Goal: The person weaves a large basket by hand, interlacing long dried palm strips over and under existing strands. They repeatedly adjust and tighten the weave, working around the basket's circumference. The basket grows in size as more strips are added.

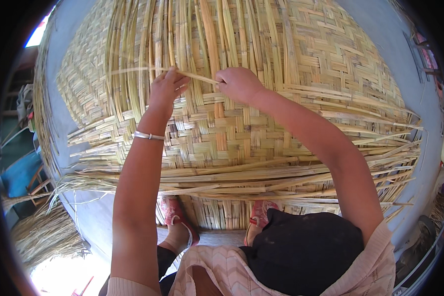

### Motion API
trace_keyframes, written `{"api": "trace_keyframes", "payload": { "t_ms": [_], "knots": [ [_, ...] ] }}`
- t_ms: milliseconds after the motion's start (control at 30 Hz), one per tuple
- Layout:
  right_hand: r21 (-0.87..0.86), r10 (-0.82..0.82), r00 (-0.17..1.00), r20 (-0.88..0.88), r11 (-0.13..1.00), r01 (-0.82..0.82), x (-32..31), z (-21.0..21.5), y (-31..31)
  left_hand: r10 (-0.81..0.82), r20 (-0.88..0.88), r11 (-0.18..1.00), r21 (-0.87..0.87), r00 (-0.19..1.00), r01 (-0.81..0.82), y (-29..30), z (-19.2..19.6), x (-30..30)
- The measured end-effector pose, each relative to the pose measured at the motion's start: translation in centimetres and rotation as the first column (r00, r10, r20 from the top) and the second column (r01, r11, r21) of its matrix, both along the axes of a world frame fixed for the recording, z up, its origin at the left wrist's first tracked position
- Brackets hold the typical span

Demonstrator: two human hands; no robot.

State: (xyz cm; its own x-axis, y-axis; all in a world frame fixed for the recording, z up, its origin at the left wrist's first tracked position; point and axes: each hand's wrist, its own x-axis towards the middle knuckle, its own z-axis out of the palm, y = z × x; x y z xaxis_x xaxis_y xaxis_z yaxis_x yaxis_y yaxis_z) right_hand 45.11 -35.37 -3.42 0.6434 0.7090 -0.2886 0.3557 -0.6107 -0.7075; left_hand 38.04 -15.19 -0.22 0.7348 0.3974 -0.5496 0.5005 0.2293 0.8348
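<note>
A narrow strip (198,77) is held at the upper centre of the frame, stretched between both hands. It is pinched at the fingertips of the left hand (166,91), beyond which its blurred end is extended leftward; its other end is gripped by the closed right hand (239,85). Beneath them, a woven mat (232,130) is spread across the frame, with long strips (214,37) laid lengthwise at the top and loose strips (281,173) gathered crosswise below centre. A bracelet (149,135) is worn on the left wrist.
</note>
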Motion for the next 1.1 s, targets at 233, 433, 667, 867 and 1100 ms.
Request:
{"api": "trace_keyframes", "payload": {
  "t_ms": [233, 433, 667, 867, 1100],
  "knots": [
    [0.160, -0.287, 0.957, -0.028, 0.944, 0.288, -2.2, -0.1, -0.7, -0.437, -0.332, 0.719, 0.430, 0.836, 0.547, 0.0, -1.6, 5.2],
    [0.270, -0.467, 0.872, -0.145, 0.830, 0.489, -3.3, -1.0, -1.1, -0.410, -0.496, 0.481, 0.594, 0.765, 0.644, -0.9, -2.1, 8.3],
    [0.308, -0.529, 0.777, -0.341, 0.718, 0.624, -3.6, -2.7, -0.8, -0.348, -0.473, 0.752, 0.375, 0.810, 0.542, -1.9, -0.9, 8.3],
    [0.293, -0.534, 0.755, -0.381, 0.704, 0.647, -3.5, -3.1, -0.9, -0.421, -0.404, 0.826, 0.199, 0.812, 0.527, -1.0, -2.2, 9.2],
    [0.231, -0.520, 0.783, -0.340, 0.761, 0.606, -3.1, -2.0, -1.2, -0.350, -0.263, 0.870, 0.265, 0.899, 0.416, -1.9, -1.4, 8.2]
  ]
}}
